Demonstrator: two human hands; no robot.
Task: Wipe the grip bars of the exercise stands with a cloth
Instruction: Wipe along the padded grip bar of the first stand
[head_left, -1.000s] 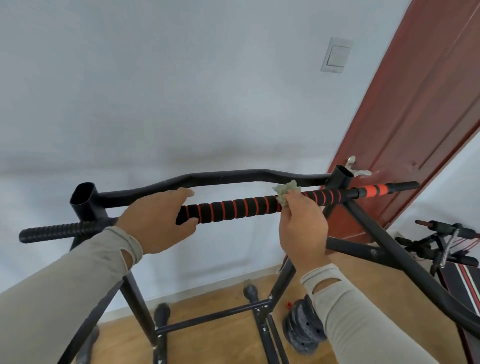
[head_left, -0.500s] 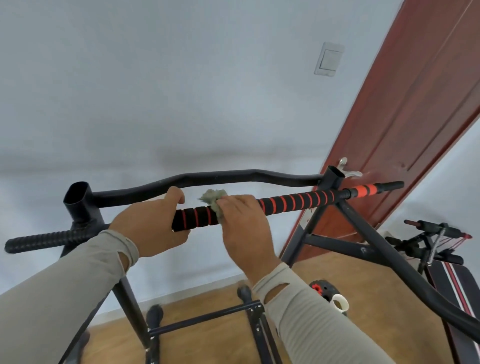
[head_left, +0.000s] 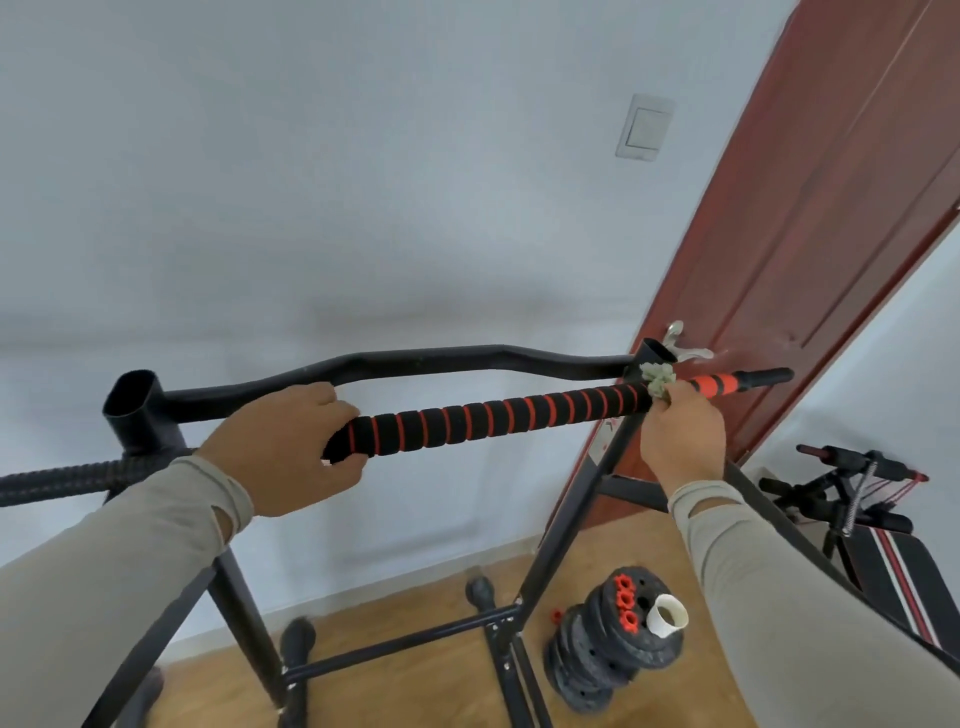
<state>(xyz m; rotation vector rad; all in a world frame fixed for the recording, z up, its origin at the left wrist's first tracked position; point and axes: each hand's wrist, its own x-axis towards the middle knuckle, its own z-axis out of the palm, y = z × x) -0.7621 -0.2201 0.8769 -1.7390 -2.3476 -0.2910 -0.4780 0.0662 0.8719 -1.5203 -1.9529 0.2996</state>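
A black foam grip bar (head_left: 498, 421) with orange rings runs across the middle of the black exercise stand (head_left: 140, 410). My left hand (head_left: 285, 447) grips the bar's left end. My right hand (head_left: 680, 436) holds a small grey-green cloth (head_left: 657, 378) wrapped round the bar at its right end, beside the stand's right upright. A curved black bar (head_left: 415, 361) runs behind the grip bar. A ribbed black handle (head_left: 57, 480) sticks out at the far left.
A red-brown door (head_left: 810, 234) with a metal handle stands just behind the stand's right end. A stack of weight plates (head_left: 608, 654) with a white cup lies on the wooden floor. Another exercise machine (head_left: 852, 493) stands at the right. A light switch (head_left: 644, 127) sits on the grey wall.
My right hand has slid the cloth along the bar from near my left hand to the bar's right end. My left hand has kept its grip.
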